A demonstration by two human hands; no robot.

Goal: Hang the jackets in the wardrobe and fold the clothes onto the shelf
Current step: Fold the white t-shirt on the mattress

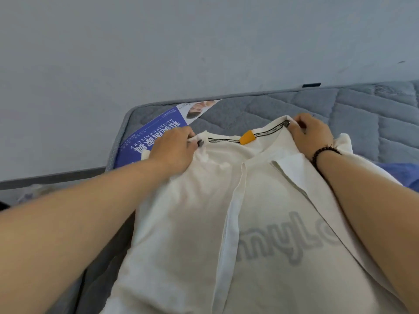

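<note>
A white jacket (197,214) lies spread on the grey mattress (353,114), its open front facing up and its collar toward the wall. Inside the collar run a black printed tape and an orange tab (247,137). Faint grey lettering shows through the fabric on the right half. My left hand (173,150) pinches the collar's left end beside a metal snap. My right hand (311,134), with a dark bead bracelet on the wrist, pinches the collar's right end next to another snap.
A blue and white printed label (145,137) covers the mattress corner at the left. A blue garment (405,175) peeks out at the right edge under the jacket. A pale grey wall (181,46) stands behind the bed.
</note>
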